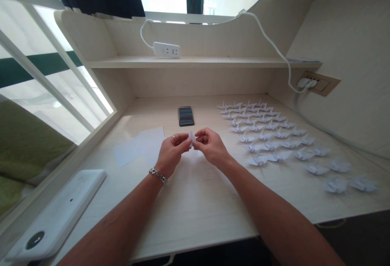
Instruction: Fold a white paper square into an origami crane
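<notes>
Both my hands meet above the middle of the pale desk point(195, 201). My left hand point(171, 152), with a ring and a chain bracelet, pinches a small folded white paper piece point(191, 137). From the other side my right hand point(211, 144) pinches the same piece. To the right lie several finished white paper cranes point(268, 136) in rows. Flat white paper sheets point(138, 146) lie just left of my hands.
A dark phone point(186, 116) lies on the desk behind my hands. A white flat device point(57, 213) sits at the front left corner. A power strip point(166, 49) rests on the shelf, and its cable runs to a wall socket point(317, 83) at right.
</notes>
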Demonstrator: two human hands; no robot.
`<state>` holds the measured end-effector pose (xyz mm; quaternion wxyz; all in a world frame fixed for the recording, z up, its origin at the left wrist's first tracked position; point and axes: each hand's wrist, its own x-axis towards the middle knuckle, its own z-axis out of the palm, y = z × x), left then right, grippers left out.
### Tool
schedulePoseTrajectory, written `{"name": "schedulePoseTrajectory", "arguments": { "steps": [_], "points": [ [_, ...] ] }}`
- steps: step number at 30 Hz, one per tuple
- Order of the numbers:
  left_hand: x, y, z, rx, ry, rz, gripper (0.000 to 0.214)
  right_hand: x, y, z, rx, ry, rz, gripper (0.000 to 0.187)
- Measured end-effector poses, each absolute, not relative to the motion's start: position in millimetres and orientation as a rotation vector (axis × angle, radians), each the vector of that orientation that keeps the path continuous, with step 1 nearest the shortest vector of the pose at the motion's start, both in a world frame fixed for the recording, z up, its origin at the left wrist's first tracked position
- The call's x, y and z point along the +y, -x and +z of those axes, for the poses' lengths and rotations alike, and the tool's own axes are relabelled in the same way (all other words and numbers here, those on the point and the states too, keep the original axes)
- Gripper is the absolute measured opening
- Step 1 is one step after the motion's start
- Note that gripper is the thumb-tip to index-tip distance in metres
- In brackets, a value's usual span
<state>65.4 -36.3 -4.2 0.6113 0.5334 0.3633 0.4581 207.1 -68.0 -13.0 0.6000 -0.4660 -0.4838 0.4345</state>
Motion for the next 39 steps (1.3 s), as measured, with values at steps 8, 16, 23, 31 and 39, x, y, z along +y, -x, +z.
{"name": "schedulePoseTrajectory", "arguments": {
  "steps": [8, 16, 23, 31, 39],
  "points": [
    [-36, -65, -3, 0.85, -1.319, 1.026, 0.026, -72, -204, -13, -1.174, 1.087, 0.961, 0.028],
    [-32, -65, -7, 0.883, -1.323, 1.079, 0.028, -68, -203, -19, -1.133, 1.035, 1.069, 0.038],
    [-34, -67, -8, 0.871, -1.354, 1.122, 0.028, -66, -201, -21, -1.04, 1.042, 1.099, 0.035],
    [-32, -67, -12, 0.871, -1.425, 1.125, 0.029, -65, -199, -22, -0.965, 1.049, 1.119, 0.03],
    [-37, -68, -6, 0.884, -1.504, 1.135, 0.025, -70, -197, -12, -0.841, 0.999, 1.266, 0.033]
  ]
}}
